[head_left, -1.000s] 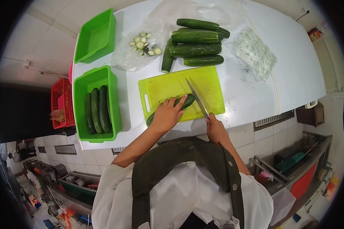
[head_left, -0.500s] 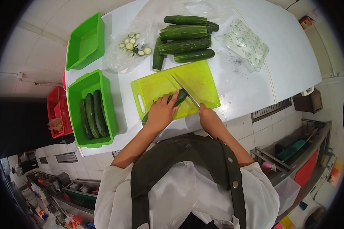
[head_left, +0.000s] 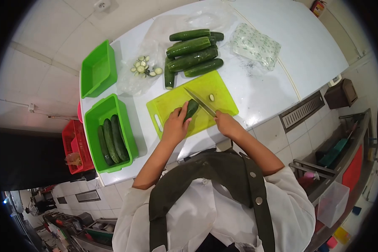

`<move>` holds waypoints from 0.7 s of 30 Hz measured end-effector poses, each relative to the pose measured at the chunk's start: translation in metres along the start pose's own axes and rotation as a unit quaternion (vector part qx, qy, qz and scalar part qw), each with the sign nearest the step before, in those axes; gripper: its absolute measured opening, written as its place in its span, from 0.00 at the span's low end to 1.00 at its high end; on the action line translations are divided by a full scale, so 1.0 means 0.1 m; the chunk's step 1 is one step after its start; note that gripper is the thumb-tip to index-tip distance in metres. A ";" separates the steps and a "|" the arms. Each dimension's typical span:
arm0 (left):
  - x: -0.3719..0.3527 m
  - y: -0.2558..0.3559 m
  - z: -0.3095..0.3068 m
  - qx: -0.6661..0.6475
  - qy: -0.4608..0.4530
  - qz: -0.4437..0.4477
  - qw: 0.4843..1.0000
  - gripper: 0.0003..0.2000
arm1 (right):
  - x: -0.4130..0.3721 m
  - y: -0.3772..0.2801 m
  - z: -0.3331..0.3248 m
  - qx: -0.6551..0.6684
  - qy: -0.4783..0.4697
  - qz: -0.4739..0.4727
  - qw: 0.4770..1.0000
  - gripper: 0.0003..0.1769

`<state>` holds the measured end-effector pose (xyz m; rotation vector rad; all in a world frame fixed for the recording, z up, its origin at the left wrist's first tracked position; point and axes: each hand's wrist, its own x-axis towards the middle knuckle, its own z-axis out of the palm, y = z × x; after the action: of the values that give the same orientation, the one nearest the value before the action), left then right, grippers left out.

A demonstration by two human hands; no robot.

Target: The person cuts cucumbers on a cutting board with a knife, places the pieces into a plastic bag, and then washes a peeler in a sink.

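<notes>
On the yellow-green cutting board (head_left: 164,103), my left hand (head_left: 176,125) is closed over a dark green cucumber (head_left: 192,108), its fingers resting on top. The knife (head_left: 200,100) is in my right hand (head_left: 228,124), its blade slanting up and left beside the cucumber's end. A small cut end piece (head_left: 211,97) lies on the board to the right of the blade. Behind the board is a pile of several long cucumbers (head_left: 193,59). To its left, pale round end pieces (head_left: 141,66) lie on a clear plastic bag (head_left: 128,82).
An empty green tub (head_left: 99,70) stands at the table's left, and another green tub (head_left: 129,122) holds cucumbers. A patterned plastic packet (head_left: 256,45) lies at the back right. Red baskets (head_left: 86,157) are beyond the left edge.
An end piece now lies separate on the board, right of the blade. The knife has moved clear of the cucumber's tip. The whole view has shifted and turned slightly.
</notes>
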<state>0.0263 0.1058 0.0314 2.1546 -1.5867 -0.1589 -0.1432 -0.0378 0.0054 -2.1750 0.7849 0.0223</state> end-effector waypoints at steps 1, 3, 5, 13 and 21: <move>0.03 0.00 -0.08 -0.073 0.043 -0.006 0.996 0.35 | -0.04 -0.04 -0.08 0.019 0.015 0.006 1.000 0.10; 0.05 0.09 -0.34 -0.219 0.127 -0.026 0.967 0.39 | -0.16 -0.16 -0.29 0.058 0.035 0.020 0.998 0.10; 0.04 0.30 -0.71 -0.328 0.172 -0.059 0.927 0.43 | -0.20 -0.14 -0.38 0.078 0.093 0.003 0.993 0.10; -0.35 -0.26 -0.73 -0.096 0.075 -0.087 0.989 0.26 | -0.27 -0.12 -0.47 0.108 0.142 0.016 0.984 0.10; -0.25 -0.04 -0.46 0.013 0.023 -0.066 0.997 0.30 | -0.26 -0.29 -0.10 0.078 0.047 0.021 0.996 0.10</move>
<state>0.0376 0.1430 0.0660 2.2671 -1.4290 -0.1297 -0.1502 -0.0173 0.0394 -2.0241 0.8563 -0.1163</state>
